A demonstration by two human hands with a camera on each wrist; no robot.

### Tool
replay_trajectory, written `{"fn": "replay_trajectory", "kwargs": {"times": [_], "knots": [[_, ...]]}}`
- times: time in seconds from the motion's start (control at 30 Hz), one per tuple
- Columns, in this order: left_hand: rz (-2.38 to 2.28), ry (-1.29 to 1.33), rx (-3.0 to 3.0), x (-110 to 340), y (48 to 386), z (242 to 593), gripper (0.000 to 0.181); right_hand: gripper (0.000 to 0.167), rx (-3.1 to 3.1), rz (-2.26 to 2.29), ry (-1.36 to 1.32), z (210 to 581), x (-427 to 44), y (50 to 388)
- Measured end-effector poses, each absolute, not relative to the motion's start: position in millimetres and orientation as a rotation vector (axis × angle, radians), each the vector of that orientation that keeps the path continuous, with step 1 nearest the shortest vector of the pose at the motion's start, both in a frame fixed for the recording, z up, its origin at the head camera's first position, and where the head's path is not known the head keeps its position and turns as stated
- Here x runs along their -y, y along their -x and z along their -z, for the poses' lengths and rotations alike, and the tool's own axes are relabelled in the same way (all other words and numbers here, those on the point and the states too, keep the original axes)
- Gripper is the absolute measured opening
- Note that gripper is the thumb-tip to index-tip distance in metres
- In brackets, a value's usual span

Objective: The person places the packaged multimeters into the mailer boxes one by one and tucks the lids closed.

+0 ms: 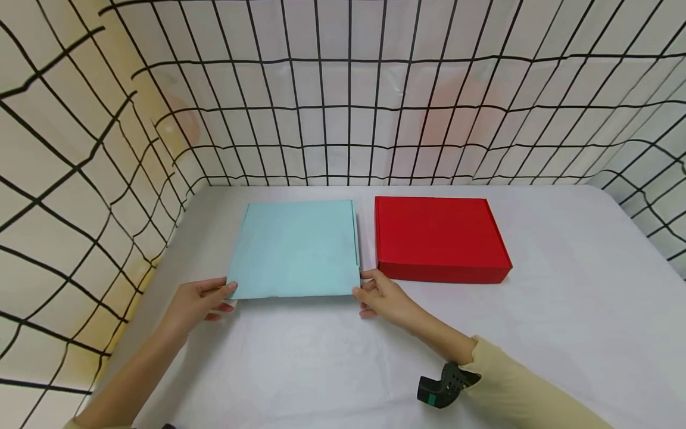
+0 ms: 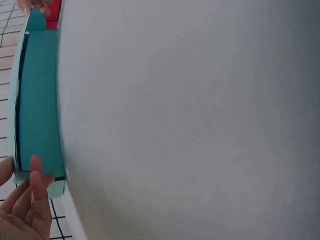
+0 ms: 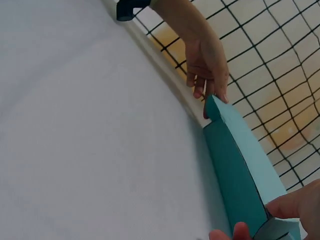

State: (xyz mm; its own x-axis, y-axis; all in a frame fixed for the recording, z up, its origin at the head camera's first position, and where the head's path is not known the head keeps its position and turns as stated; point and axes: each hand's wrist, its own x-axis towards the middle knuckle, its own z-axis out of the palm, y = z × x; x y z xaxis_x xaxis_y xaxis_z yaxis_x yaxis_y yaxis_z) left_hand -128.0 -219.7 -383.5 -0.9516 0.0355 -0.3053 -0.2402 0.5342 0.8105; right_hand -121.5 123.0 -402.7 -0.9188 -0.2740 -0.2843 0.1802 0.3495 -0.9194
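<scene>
A flat light blue cardboard box lies on the white-covered table, its lid on top. My left hand pinches the front left corner of the lid between thumb and fingers. At the front right corner, my right hand pinches the lid the same way. Both wrist views show a narrow dark gap between the lid's front edge and the box's front wall. A small side flap stands out at the left corner in the right wrist view. The box's inside is hidden.
Just right of the blue box sits a red box with its lid down. Black wire grid panels rise along the back and both sides of the table. A black device is strapped at my right wrist.
</scene>
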Motion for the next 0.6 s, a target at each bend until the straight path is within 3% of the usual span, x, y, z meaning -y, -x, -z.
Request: {"fn": "replay_trajectory", "kwargs": {"times": [0.2,0.4,0.5,0.6], "knots": [[-1.259,0.168,-2.543,224,137,390,0.070,0.046,-2.691,1.374,0.267,408,-124,123],[-1.271,0.179,-2.530,230,157,390,0.081,0.062,-3.245,0.865,0.849,404,-130,137],[-1.383,0.086,-2.439,230,166,391,0.084,0.064,-3.208,0.620,1.090,398,-132,150],[-1.441,0.031,-2.359,230,171,395,0.080,0.062,-3.025,0.565,1.105,396,-134,161]]}}
